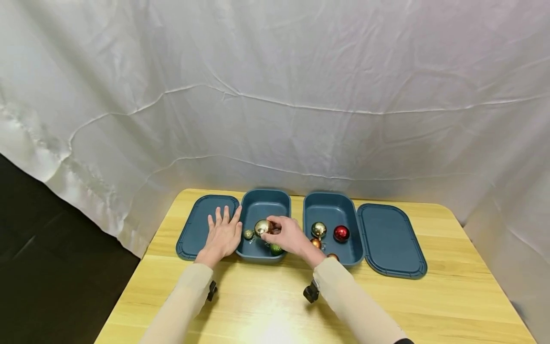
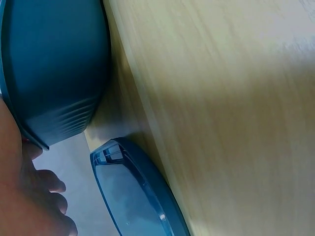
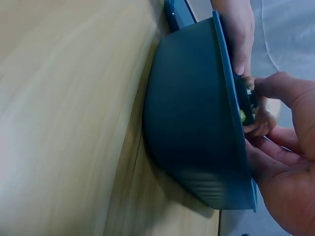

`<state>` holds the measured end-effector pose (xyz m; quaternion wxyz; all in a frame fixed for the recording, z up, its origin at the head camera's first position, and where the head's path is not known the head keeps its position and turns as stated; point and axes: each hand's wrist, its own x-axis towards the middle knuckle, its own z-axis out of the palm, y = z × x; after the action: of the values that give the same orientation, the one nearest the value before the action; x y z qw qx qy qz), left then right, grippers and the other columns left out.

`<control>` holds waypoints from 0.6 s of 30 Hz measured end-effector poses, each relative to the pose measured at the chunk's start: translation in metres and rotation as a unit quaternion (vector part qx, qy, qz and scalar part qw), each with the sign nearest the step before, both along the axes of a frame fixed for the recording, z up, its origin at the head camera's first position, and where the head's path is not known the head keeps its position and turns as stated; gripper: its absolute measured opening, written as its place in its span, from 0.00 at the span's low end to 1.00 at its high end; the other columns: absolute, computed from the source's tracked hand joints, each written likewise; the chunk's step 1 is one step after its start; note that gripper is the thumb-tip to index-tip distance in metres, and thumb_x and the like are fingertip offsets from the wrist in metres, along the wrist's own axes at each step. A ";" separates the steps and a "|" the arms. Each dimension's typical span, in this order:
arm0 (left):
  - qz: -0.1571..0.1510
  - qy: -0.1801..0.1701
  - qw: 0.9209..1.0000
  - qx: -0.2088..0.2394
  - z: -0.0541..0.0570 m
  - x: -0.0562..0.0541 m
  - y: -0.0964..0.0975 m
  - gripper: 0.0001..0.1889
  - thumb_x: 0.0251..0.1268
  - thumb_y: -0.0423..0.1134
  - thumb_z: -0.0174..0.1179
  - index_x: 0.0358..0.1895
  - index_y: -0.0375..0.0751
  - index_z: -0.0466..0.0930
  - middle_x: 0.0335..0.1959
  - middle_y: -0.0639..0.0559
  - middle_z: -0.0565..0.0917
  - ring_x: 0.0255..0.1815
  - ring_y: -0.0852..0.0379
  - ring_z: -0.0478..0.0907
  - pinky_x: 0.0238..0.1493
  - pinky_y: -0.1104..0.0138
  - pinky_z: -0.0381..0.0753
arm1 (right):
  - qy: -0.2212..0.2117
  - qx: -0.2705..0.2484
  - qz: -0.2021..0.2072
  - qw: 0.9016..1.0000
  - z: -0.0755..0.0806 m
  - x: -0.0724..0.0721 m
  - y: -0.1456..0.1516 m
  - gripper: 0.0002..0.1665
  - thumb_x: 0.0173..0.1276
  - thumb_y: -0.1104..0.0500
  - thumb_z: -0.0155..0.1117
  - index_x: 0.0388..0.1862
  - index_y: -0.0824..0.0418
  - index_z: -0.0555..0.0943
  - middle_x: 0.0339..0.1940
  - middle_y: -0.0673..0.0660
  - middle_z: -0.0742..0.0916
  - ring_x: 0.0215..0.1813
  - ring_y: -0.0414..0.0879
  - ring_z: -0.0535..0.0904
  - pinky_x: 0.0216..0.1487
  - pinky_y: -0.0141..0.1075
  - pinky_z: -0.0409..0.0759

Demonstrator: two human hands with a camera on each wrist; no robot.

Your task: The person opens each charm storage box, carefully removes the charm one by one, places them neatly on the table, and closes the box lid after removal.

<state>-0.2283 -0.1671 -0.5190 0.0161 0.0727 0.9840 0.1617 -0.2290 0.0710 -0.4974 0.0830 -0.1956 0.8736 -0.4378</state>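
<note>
A large gold ball (image 1: 263,228) is held over the first box (image 1: 266,199), pinched between the thumb and fingers of the right hand (image 1: 291,235); whether the box floor is touched cannot be told. From that hand's palm, the ball lies at nine o'clock; being round, no long axis is offered. By the right hand it is already touched, while the left hand (image 1: 223,237) is spread at the ball's nine o'clock, beside the rim, its grip left unfilled. Within the box, a small gold ball (image 1: 248,234) is seen at the large one's nine o'clock, a green ball (image 1: 276,249) at five. At three o'clock, a second box (image 1: 331,203) is set on the counter (image 1: 455,267), a red ball (image 1: 341,233) inside.
</note>
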 end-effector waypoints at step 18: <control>-0.001 0.003 1.000 0.007 -0.002 0.000 0.001 0.31 0.88 0.47 0.38 0.88 0.50 0.48 0.85 0.27 0.51 0.86 0.24 0.40 0.81 0.27 0.38 | 0.046 -0.008 0.015 0.999 0.012 0.030 0.012 0.32 0.70 0.50 0.76 0.69 0.60 0.81 0.52 0.54 0.88 0.52 0.47 0.88 0.52 0.38 0.89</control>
<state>-0.2286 -0.1662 -0.5209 0.0127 0.0748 0.9828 0.1681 -0.1990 0.0835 -0.4857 0.0478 -0.2294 0.8697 -0.4344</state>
